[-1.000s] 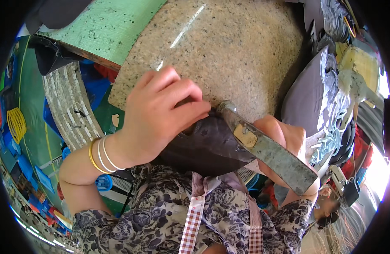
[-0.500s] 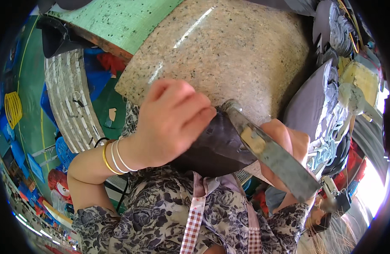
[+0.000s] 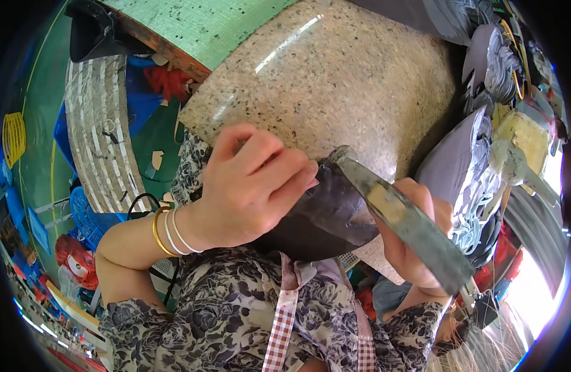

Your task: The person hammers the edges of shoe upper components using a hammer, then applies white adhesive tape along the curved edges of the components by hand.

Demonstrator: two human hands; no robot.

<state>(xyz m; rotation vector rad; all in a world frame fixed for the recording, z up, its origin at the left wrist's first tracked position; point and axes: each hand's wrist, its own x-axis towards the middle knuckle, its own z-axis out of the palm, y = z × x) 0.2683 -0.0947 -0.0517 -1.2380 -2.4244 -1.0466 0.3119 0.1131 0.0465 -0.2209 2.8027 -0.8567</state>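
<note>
In my right hand is a hammer, its fingers wrapped round the handle below the grey metal head. The end of the wooden handle shows as a pale patch in the head. The hammer's round face rests at or just above the near edge of a speckled tan stone slab. Beside that face, my left hand is closed, fingers curled and fingertips at the edge of a dark, leather-like piece. This piece hangs from the slab's near edge toward my lap; the left hand covers part of it.
Stacked dark grey pieces lie along the slab's right side, near a pale yellow block. A green board adjoins the slab at the far left. Left of me are a striped panel, a blue basket and a yellow basket.
The whole view has shifted and tilted slightly. My left fingertips sit a little nearer to me, with the fingers slightly more spread. The hammer stays almost where it was.
</note>
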